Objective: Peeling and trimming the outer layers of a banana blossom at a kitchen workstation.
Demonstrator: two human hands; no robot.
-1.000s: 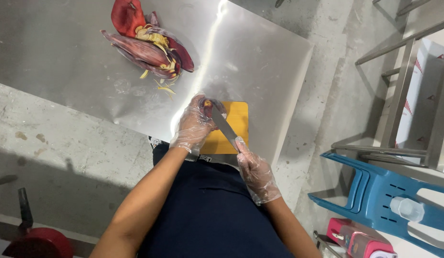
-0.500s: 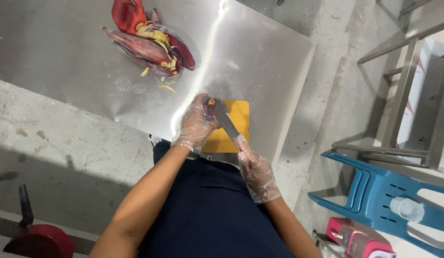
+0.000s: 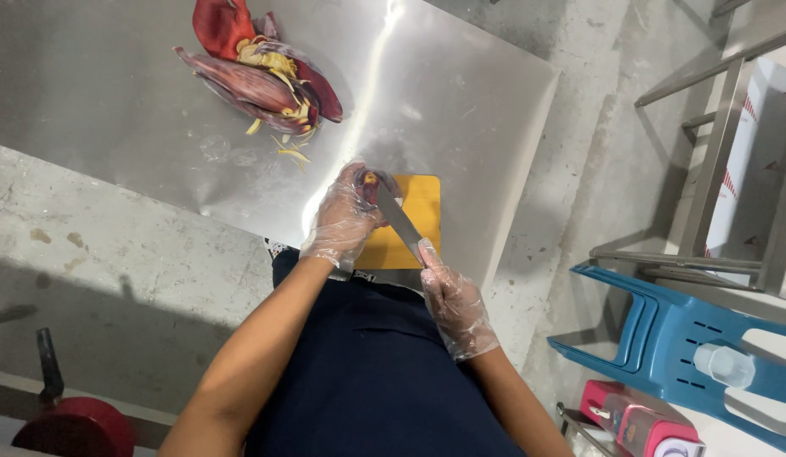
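The small purple and yellow piece of banana flower [image 3: 369,182] is in your left hand [image 3: 346,216], a little above the middle of the frame, over the upper left corner of the yellow cutting board [image 3: 414,222]. Your left grip is clenched around this piece; the fingers in the clear plastic glove cover most of it, so only its top end shows. The knife [image 3: 399,220] lies across the board on a slant, with the tip of the blade touching the piece and the handle going down and to the right into your right hand [image 3: 456,305]. Your right grip is grasping the knife handle, with one finger stretched along the back of the blade. This hand also wears a clear glove.

The cutting board rests on the steel table [image 3: 114,93], close to the table edge nearest to your body. In the upper left of the frame, well apart from the board, lies the large banana flower [image 3: 258,80], with dark red leaves opened and pale yellow florets showing. Some loose yellow florets [image 3: 291,152] lie on the table just below it.

At the right of the frame stands a blue plastic chair [image 3: 664,330], and at the lower right corner a pink bottle [image 3: 634,419] lies. At the lower left corner you can see a red round object [image 3: 67,427].
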